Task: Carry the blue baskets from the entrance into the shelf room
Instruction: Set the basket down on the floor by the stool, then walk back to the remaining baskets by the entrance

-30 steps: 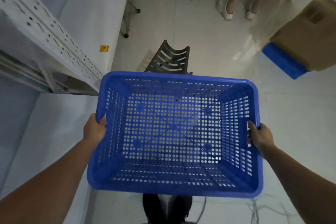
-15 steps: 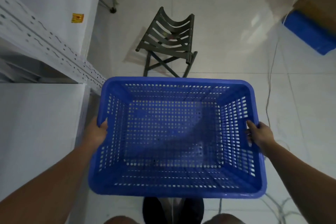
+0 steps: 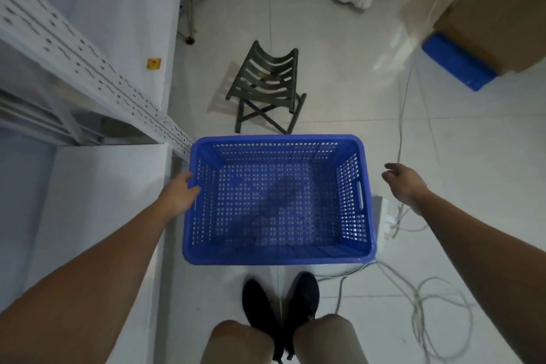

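The empty blue basket (image 3: 277, 201) sits on the floor by the feet, looks light and stiff, with the left hand (image 3: 178, 196) holding its left rim, the right hand (image 3: 403, 183) loose beside it, and a handle slot just inside those fingers.

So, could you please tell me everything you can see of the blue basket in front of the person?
The blue basket is a rectangular, open-topped crate that looks like plastic, with a solid rim, rounded corners, perforated walls and floor, and a handle slot in its right wall. It is empty, upright and level, apparently down on the tiled floor just ahead of the person's shoes. The left hand holds its left rim; the right hand is open and clear of it. A white cable emerges from behind its near right corner.
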Motion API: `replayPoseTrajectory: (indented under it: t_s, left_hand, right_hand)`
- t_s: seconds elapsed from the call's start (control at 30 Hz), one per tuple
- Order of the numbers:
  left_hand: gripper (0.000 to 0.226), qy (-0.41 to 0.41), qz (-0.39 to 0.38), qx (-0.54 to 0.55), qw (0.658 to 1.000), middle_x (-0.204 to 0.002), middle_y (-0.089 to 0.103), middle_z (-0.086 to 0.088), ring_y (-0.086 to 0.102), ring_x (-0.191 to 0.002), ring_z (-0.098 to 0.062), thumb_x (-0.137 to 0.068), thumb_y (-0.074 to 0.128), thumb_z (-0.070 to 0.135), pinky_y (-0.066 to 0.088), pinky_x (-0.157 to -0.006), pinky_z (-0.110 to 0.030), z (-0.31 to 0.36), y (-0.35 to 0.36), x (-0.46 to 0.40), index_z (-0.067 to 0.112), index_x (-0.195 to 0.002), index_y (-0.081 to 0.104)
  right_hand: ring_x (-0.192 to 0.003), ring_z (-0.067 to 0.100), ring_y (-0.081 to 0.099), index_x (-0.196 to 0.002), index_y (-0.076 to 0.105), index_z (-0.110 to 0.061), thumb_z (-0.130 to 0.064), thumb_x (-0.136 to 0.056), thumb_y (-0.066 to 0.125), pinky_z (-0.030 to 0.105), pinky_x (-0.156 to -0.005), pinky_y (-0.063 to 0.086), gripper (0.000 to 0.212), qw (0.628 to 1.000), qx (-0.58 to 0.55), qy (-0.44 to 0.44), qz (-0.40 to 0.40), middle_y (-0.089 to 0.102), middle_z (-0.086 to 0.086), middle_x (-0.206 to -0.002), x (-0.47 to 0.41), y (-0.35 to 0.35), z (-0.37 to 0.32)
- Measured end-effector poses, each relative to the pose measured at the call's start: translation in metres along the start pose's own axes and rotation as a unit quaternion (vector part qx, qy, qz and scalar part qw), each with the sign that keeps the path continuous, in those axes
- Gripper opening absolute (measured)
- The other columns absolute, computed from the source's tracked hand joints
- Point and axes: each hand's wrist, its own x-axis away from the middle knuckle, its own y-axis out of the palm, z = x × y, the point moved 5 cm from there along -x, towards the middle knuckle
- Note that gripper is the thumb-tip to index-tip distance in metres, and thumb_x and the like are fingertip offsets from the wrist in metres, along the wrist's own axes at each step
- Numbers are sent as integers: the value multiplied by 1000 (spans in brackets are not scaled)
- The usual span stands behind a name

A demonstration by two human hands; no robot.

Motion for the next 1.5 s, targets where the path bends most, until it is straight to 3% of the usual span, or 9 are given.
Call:
replayPoseTrajectory:
  t_s: [0.17, 0.27, 0.47, 0.67, 0.8, 0.97, 1.07, 1.33, 1.5]
  left_hand:
    - [61, 94, 22, -96, 991, -148, 54, -11, 57, -122, -28, -95, 57, 38, 47, -100, -38, 127, -103, 117, 18, -151, 42]
    - [69, 155, 66, -158, 973, -154, 47, -12, 51, -132, -32, -93, 54, 45, 45, -106, -42, 223, -170, 191, 22, -155, 37]
    - [74, 321, 168, -263, 894, -164, 32, -8, 35, -147, -31, -96, 51, 54, 33, -115, -42, 402, -264, 351, 19, -158, 33]
    - [86, 433, 233, -301, 817, -164, 33, -3, 34, -148, -27, -87, 43, 74, 31, -117, -46, 499, -301, 455, 26, -158, 32]
    - [76, 524, 229, -302, 763, -147, 52, -5, 51, -131, -28, -87, 46, 72, 42, -104, -44, 550, -278, 525, 25, -146, 46]
    - [74, 626, 162, -325, 690, -148, 50, -4, 51, -129, -27, -88, 44, 70, 44, -104, -47, 581, -188, 615, 28, -149, 42]
    - [76, 676, 137, -347, 636, -152, 48, -6, 50, -132, -28, -89, 44, 71, 44, -107, -46, 583, -112, 684, 28, -152, 39]
    - [80, 801, 4, -383, 460, -162, 38, -4, 39, -145, -28, -92, 39, 69, 37, -113, -43, 519, 95, 908, 21, -157, 34]
    - [80, 840, -63, -370, 391, -164, 34, 0, 38, -147, -27, -91, 42, 71, 37, -115, -47, 440, 215, 1045, 27, -157, 33]
  right_hand:
    - [-130, 38, 54, -153, 41, -14, -46, -100, 52, 40, -106, 42, 62, 992, 100, -70, -10, 53, 19, -148, 103, -117, -101]
    - [-138, 36, 46, -156, 35, -21, -58, -97, 48, 46, -111, 39, 71, 976, 164, -131, 51, 44, 14, -157, 173, -210, -175]
    - [-143, 36, 40, -158, 31, -23, -68, -92, 37, 48, -115, 34, 80, 925, 233, -241, 178, 40, 13, -160, 325, -367, -291]
    - [-146, 33, 36, -156, 34, -26, -72, -91, 36, 51, -117, 30, 80, 904, 222, -222, 290, 37, 8, -162, 440, -457, -297]
    - [-147, 33, 36, -155, 35, -31, -80, -82, 29, 51, -117, 31, 88, 909, 175, -180, 332, 36, 6, -163, 506, -498, -247]
    - [-147, 32, 35, -159, 29, -23, -64, -97, 39, 46, -115, 31, 75, 909, 151, -87, 379, 36, 8, -163, 597, -505, -138]
    - [-141, 32, 41, -155, 34, -28, -76, -90, 38, 47, -112, 37, 81, 908, 114, -9, 403, 45, 8, -157, 658, -495, -52]
    - [-151, 29, 30, -160, 24, -25, -66, -96, 43, 48, -120, 29, 79, 867, -18, 230, 442, 30, 4, -167, 881, -433, 202]
    - [-149, 29, 33, -161, 23, -18, -62, -99, 41, 42, -119, 30, 79, 819, -47, 344, 457, 30, 6, -166, 1043, -361, 330]
